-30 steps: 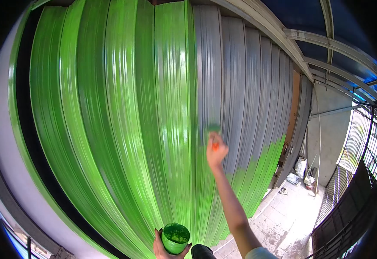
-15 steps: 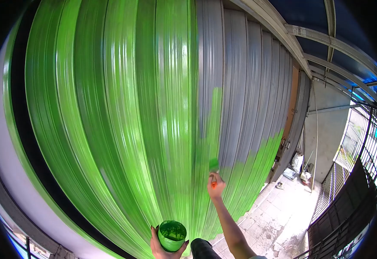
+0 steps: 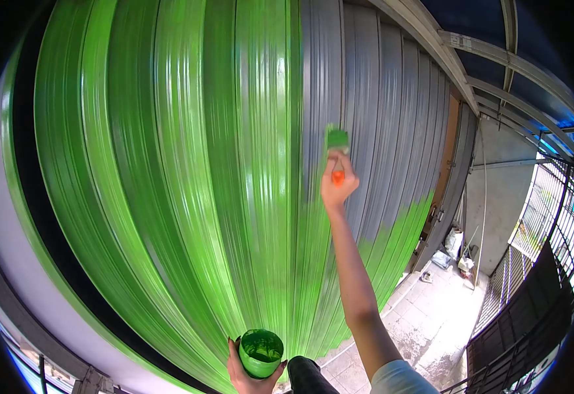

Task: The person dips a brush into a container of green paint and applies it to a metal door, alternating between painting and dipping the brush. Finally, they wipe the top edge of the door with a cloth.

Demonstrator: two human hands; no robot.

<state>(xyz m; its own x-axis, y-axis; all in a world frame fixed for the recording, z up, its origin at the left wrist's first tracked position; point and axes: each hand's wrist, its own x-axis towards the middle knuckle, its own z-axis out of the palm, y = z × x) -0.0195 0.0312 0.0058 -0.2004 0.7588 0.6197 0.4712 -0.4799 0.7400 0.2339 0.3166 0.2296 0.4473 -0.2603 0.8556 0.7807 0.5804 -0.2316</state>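
Note:
A ribbed metal wall is glossy green on its left and along its lower part, and bare grey at the upper right. My right hand grips a paintbrush by its orange handle. The brush's green bristles lie at the top of a green strip on a grey panel. Low in the view, my left hand is wrapped round a round container, with green paint inside, its opening facing up.
A knee in dark trousers is beside the container. Pale floor tiles lie at the lower right, with bags by the far wall. Dark metal bars stand at the right, below roof beams.
My right hand and the brush have moved up the wall, with more of the forearm and a light sleeve showing. My left hand still holds the container in nearly the same place.

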